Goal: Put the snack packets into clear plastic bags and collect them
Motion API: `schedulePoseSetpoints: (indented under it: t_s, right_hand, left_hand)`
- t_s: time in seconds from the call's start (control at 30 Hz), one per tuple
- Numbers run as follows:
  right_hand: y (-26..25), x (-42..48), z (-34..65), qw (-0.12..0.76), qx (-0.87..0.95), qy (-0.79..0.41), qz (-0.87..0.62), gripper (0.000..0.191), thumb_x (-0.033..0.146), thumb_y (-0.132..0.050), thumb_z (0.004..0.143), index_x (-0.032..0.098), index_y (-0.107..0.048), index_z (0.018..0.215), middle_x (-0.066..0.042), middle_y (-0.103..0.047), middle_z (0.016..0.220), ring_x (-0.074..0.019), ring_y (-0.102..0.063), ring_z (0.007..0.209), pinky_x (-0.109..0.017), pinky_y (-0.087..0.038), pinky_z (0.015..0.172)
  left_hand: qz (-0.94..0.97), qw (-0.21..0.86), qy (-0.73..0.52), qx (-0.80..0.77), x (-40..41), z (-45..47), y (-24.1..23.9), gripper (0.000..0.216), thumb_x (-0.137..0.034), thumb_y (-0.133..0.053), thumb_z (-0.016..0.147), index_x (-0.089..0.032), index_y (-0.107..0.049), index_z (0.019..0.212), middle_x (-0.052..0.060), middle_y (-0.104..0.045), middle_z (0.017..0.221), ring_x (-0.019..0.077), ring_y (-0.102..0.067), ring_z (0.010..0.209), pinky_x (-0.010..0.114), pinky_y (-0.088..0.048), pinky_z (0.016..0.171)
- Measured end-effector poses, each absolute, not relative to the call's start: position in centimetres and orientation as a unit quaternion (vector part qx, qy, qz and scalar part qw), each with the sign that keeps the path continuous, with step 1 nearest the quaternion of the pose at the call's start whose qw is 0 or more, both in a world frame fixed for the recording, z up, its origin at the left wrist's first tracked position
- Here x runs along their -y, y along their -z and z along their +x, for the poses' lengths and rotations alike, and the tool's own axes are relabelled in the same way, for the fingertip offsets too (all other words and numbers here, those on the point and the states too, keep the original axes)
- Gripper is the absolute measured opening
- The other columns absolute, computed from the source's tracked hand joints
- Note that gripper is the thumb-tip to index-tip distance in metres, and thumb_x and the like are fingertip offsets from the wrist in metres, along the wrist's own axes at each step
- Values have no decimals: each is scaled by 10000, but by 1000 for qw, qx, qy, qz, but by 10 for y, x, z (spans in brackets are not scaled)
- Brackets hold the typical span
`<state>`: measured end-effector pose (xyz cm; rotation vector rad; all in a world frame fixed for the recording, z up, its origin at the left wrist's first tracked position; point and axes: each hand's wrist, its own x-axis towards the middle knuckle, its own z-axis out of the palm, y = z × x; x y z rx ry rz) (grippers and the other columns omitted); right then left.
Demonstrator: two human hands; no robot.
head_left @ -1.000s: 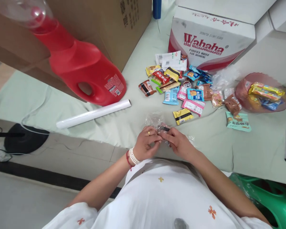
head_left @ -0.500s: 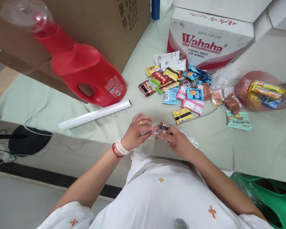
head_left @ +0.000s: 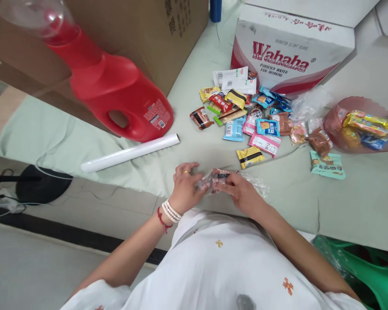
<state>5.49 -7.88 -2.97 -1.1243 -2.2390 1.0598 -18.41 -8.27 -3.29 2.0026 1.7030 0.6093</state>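
Both my hands meet at the near edge of a pale green covered surface (head_left: pixel 294 193). My left hand (head_left: pixel 185 186) pinches one end of a clear plastic bag (head_left: pixel 210 180) with a small reddish snack packet inside. My right hand (head_left: pixel 241 192) grips the same bag from the other side, its loose end trailing right. A pile of small colourful snack packets (head_left: pixel 250 118) lies farther out, and a yellow packet (head_left: pixel 249 156) lies nearest the hands.
A big red jug (head_left: pixel 116 92) and a white paper roll (head_left: pixel 131 153) lie to the left. Brown carton (head_left: pixel 168 30) and a Wahaha box (head_left: pixel 284 56) stand behind. A pink bowl of snacks (head_left: pixel 358 125) sits right, a green stool (head_left: pixel 368 271) below.
My left hand's fingers, spread half a second ago, have closed back on the bag. Both hands stay together at the surface's edge, turning the bag slightly.
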Motion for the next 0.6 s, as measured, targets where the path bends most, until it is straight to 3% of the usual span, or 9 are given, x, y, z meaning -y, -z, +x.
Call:
schedulePoseSetpoints:
  t_s: [0.1,0.2,0.27,0.33,0.47,0.6]
  right_hand:
    - [29,78,53,229,787,-408,-402,320,258,-491,1039,210,-778,1172,-92,-665,999,-240,-657,982,-356,-526,825]
    - [30,77,51,220,799,-398,-393,316,214,-482,1035,221,-789,1107,-85,-652,965,-233,-641,981,-360,-522,844]
    - [30,77,51,208,818,-376,-381,319,156,-487,1005,227,-789,1077,-87,-658,979,-232,-621,971,-367,-521,853]
    - [28,78,55,208,835,-361,-361,340,94,-482,968,228,-776,1075,-100,-675,1072,-244,-607,1037,-398,-521,909]
    - [20,85,72,235,842,-369,-316,403,91,-489,965,239,-698,1275,-130,-646,1318,-262,-581,1206,-457,-518,1019]
    - [26,94,89,272,800,-371,-385,337,199,-490,1039,277,-655,1322,-95,-703,1185,-235,-644,1094,-431,-554,966]
  left_hand:
    - [684,291,-265,-615,90,-185,16,212,-355,-668,877,-195,-632,743,99,-652,998,246,-612,981,410,-550,868]
    - [574,447,-306,-614,96,-174,-2,253,-399,-700,886,-199,-600,766,-18,-559,651,133,-536,594,269,-482,574]
    - [516,546,-327,-573,95,-158,-8,210,-396,-668,909,-189,-648,879,-20,-605,636,129,-561,553,255,-474,525]
    - [516,573,-343,-537,90,-142,-6,218,-322,-552,958,-179,-701,1027,27,-703,749,159,-655,644,283,-537,579]
    - [682,394,-296,-541,80,-120,8,332,-169,-467,948,-215,-765,1088,83,-768,1060,208,-716,995,352,-586,851]
    - [789,204,-193,-546,83,-108,16,297,-187,-512,972,-269,-775,1081,73,-732,1055,213,-676,973,316,-539,746]
